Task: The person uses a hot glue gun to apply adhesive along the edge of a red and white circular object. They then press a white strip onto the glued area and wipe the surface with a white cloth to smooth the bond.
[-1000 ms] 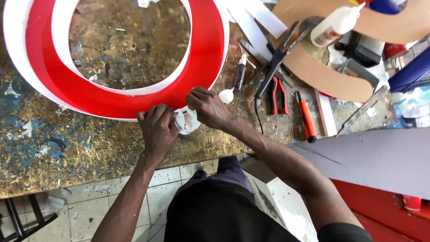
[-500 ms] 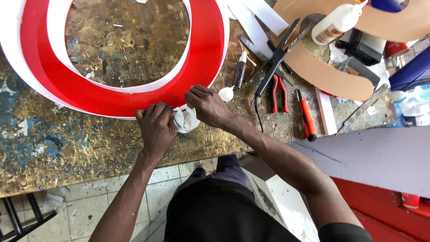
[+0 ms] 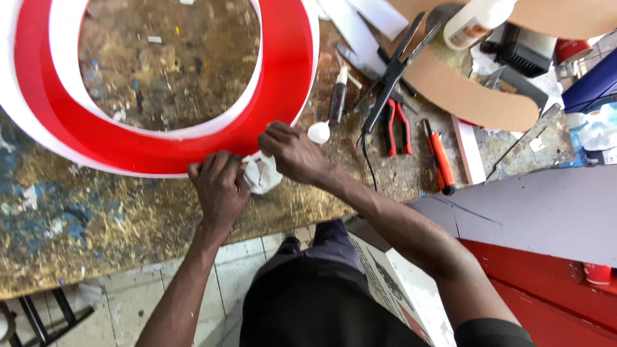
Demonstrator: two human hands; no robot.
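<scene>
left hand (image 3: 220, 183) — fingers curled shut on white cloth (image 3: 261, 175), at the near rim of red ring sign (image 3: 160, 138) | right hand (image 3: 292, 153) — fingers closed, pinching the same cloth against the ring's edge | beyond: glue bottle (image 3: 339, 97), red pliers (image 3: 397, 125), orange cutter (image 3: 441, 156) on worn workbench (image 3: 96, 212)

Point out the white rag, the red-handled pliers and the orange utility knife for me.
white rag (image 3: 262, 175): head view, crumpled middle between the hands.
red-handled pliers (image 3: 397, 127): head view, on the handles.
orange utility knife (image 3: 440, 155): head view, mid-body.
</scene>
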